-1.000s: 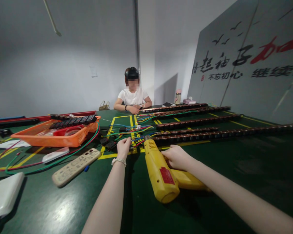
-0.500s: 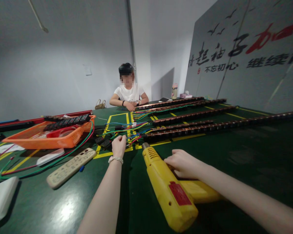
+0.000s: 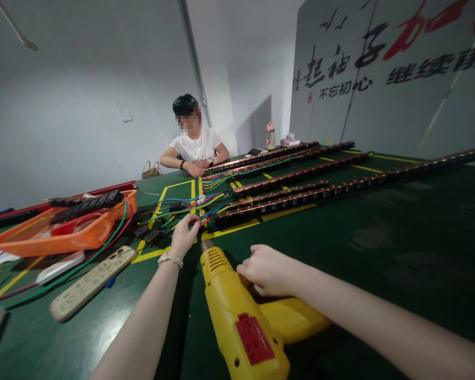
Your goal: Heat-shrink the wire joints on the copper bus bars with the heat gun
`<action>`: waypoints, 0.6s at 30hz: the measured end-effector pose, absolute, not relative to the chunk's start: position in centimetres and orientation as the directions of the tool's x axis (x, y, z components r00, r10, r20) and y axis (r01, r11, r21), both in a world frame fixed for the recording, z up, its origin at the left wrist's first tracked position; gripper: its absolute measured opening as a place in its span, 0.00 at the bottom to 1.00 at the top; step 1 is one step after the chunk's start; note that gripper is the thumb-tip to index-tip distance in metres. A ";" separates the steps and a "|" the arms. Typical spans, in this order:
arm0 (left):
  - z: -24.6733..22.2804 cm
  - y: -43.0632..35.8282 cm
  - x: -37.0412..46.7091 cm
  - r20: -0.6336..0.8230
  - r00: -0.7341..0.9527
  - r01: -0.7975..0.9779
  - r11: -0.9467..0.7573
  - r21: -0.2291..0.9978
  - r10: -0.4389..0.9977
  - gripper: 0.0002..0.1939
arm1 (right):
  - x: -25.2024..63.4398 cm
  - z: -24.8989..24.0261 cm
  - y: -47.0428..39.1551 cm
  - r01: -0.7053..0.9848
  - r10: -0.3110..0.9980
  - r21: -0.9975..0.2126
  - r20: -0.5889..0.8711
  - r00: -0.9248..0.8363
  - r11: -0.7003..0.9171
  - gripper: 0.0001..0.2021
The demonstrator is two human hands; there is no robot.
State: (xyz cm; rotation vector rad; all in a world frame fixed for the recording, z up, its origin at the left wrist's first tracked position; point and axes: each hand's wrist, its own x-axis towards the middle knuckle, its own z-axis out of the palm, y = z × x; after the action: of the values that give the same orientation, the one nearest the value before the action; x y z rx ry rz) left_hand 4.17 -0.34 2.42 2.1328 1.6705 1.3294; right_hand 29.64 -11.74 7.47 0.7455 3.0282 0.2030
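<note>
My right hand (image 3: 267, 269) is closed round a yellow heat gun (image 3: 231, 306) with a red label on its side. The gun's metal nozzle (image 3: 207, 244) points forward, just to the right of my left hand (image 3: 185, 232). Thumb and fingers of that left hand pinch thin coloured wires (image 3: 204, 216) at the near end of a long dark strip with copper-coloured lines (image 3: 277, 207). The pinched spot itself is partly hidden by my fingers. More such strips lie behind, with blue, green and yellow wires at their left ends.
An orange basket (image 3: 98, 232) with black parts and cables stands left. A beige power strip (image 3: 93, 282) lies before it, with black connectors (image 3: 148, 234) nearby. Across the green table (image 3: 340, 274) sits a person (image 3: 196, 145). A bottle (image 3: 270, 136) stands far back.
The view has shifted to the right. The heat gun's nozzle has come closer to my left hand, whose fingers now show pinching at the wires.
</note>
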 end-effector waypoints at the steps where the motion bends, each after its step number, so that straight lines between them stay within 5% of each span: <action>1: 2.3 -0.5 4.0 0.526 0.039 0.720 -0.389 0.575 0.850 0.11 | 29.7 7.5 -11.7 0.459 0.461 0.124 0.012 -0.887 0.880 0.08; 4: 2.4 -1.2 3.3 0.499 0.106 0.734 -0.407 0.543 0.860 0.14 | 29.6 7.5 -11.7 0.453 0.455 0.120 0.010 -0.890 0.883 0.07; 14: 4.8 -5.1 2.7 0.431 0.435 0.861 -0.505 0.057 0.791 0.15 | 29.6 7.7 -11.8 0.441 0.446 0.149 -0.001 -0.895 0.885 0.07; 18: 5.0 -7.4 2.4 0.341 0.526 0.834 -0.550 -0.029 0.779 0.16 | 29.6 7.6 -11.8 0.440 0.447 0.144 -0.019 -0.894 0.886 0.08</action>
State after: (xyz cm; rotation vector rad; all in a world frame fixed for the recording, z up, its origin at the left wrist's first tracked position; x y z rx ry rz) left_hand 2.45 -7.37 5.00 2.9059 1.5546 0.4882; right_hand 29.56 -11.80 7.56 0.7061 3.0009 0.2101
